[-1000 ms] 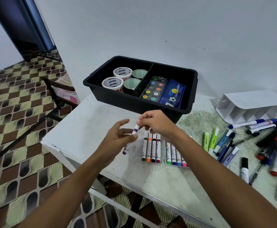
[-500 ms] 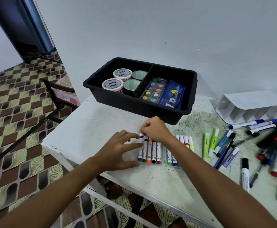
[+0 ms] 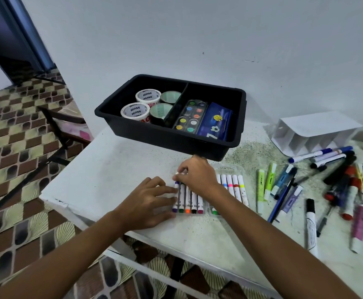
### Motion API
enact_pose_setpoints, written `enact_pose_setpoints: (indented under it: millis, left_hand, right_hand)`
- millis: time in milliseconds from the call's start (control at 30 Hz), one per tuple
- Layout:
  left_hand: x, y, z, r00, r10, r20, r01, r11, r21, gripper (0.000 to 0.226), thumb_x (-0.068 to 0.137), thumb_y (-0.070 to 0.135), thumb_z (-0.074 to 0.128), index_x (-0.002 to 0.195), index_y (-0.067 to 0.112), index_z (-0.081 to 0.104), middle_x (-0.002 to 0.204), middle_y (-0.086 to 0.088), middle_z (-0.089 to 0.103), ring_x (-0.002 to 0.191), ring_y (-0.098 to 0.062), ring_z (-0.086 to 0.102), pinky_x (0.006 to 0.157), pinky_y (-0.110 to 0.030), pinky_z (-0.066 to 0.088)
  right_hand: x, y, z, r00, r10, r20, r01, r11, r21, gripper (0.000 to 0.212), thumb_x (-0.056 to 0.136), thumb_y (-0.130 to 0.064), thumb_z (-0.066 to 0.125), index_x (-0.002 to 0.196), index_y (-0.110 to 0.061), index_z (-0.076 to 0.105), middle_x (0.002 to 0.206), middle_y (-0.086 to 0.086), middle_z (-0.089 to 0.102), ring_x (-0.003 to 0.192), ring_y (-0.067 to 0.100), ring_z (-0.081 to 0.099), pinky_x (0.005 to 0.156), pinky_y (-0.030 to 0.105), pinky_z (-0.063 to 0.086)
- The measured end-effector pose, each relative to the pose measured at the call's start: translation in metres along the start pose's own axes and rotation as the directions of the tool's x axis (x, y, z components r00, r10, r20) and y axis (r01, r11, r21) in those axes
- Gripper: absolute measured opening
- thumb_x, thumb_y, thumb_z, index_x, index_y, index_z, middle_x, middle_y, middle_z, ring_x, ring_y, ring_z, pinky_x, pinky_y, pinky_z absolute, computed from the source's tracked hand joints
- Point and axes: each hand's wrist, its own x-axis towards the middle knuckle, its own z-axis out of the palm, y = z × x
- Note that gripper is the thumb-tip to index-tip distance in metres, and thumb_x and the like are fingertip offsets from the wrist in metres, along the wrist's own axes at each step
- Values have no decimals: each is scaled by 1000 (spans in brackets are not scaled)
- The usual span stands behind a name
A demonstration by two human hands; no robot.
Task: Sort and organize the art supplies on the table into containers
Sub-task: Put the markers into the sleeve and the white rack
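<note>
From the head camera I see a white speckled bench [image 3: 115,169] by a pale wall. Near its front edge lies a clear plastic marker case [image 3: 230,169], open flat in two halves. The left half holds five white markers side by side, with purple, green, orange, black and pink ends. The right half holds more white markers, with colored bands near their tops.

My right hand [image 3: 197,176] sits over the top of the left half. Its fingers are curled, and its grip pinches the white cap end of the purple-tipped white marker [image 3: 176,197], which lies at the far left of the row. My left hand [image 3: 148,201] rests flat on the bench just beside the case. Its fingers are spread out straight, and the tips touch the purple marker's side.

Behind the case stands a black plastic bin [image 3: 154,134] with two parts. The left part holds four rolls of tape [image 3: 134,111]. The right part holds a round-pot paint set [image 3: 190,117] and a blue pouch [image 3: 216,124].

To the right lie loose pens and markers [image 3: 336,186] in a messy pile. A white divided plastic holder [image 3: 314,130] lies on its side near the wall.
</note>
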Motion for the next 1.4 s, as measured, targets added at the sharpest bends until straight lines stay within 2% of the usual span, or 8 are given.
enact_pose_setpoints:
  millis: [367,467,567,700,1033,1133,1267,1400]
  left_hand:
    - [11,10,-3,995,-104,11,104,994,-36,41,86,52,59,101,16,74,110,-1,69,99,-20,56,73,-37,51]
    - [25,21,2,990,-140,11,141,988,-58,48,87,52,58,116,15,68,121,-3,66,112,-23,56,88,-39,52]
    - [43,30,14,969,-205,139,214,975,-54,72,91,65,42,141,13,48,149,-5,44,141,-27,33,114,-46,28]
    - [57,32,30,910,-244,335,241,969,52,95,85,82,5,155,18,7,161,0,-7,147,-18,-17,119,-42,-10]
    - [89,39,22,929,-153,337,193,977,-90,91,82,84,13,153,27,15,157,8,4,148,-13,-5,118,-35,-6]
    - [122,55,26,940,-68,336,132,977,-170,90,83,82,20,151,24,28,158,5,19,148,-14,11,118,-31,2]
    - [170,87,51,968,91,233,-38,974,-222,66,88,63,46,132,14,55,136,-10,56,132,-31,46,107,-56,36]
    - [215,122,75,908,77,412,-1,983,-182,96,79,84,15,152,22,26,160,-7,12,149,-32,1,115,-59,6]
  right_hand:
    - [-30,16,-4,989,-131,-73,119,980,-158,29,94,-33,55,113,-14,65,114,5,58,111,23,48,93,40,40]
    - [-52,31,-10,969,-201,-140,172,966,-195,33,91,-32,51,111,-13,68,114,7,62,112,28,54,94,44,43]
    - [-72,46,-15,981,-188,-46,170,952,-254,59,93,-44,26,135,-13,53,141,15,50,136,34,39,110,49,31]
    - [-93,73,-16,993,-90,77,111,937,-331,74,96,-59,4,154,-14,9,162,9,4,149,27,-5,119,42,-8]
    - [-97,79,-53,993,-118,15,119,984,-133,54,101,-41,35,147,-13,37,155,11,32,145,26,25,117,34,18]
    - [-105,97,-80,997,-59,-41,55,994,-90,54,100,-42,35,145,-13,39,152,9,38,141,23,32,114,35,27]
    - [-125,152,-113,983,128,-131,-144,981,-127,54,99,-42,37,145,-15,41,151,8,38,143,23,28,116,37,26]
    - [-165,209,-145,897,367,-247,-413,895,-169,51,101,-39,41,148,-19,36,156,6,29,148,25,13,120,41,14]
